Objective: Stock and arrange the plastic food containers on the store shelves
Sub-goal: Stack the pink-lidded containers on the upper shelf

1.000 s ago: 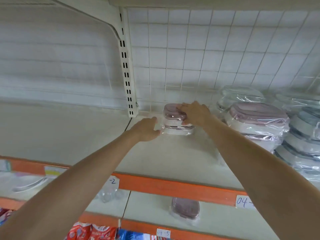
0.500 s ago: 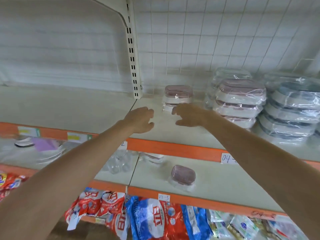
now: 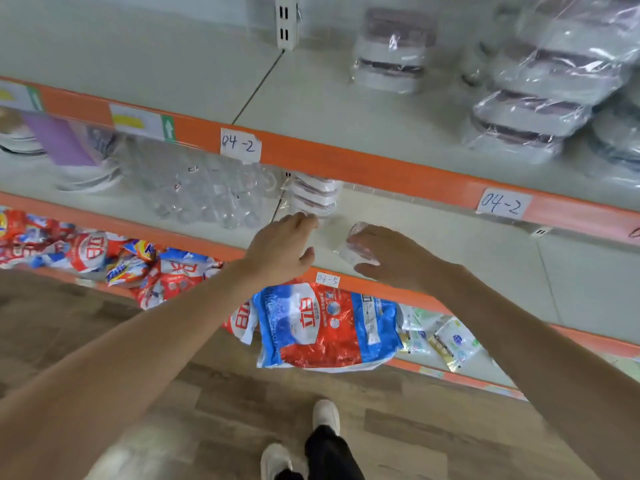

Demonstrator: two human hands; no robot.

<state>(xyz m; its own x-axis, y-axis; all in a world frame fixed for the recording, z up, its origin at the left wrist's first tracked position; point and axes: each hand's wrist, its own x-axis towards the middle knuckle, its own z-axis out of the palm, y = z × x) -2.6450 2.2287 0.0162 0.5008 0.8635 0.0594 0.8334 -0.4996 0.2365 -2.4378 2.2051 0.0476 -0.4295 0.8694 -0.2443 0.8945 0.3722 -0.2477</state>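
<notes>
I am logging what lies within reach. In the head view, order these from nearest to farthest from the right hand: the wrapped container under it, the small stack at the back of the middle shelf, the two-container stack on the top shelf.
1. Wrapped container, under the right hand.
2. Small stack, behind, slightly left.
3. Two-container stack, one shelf up.
</notes>
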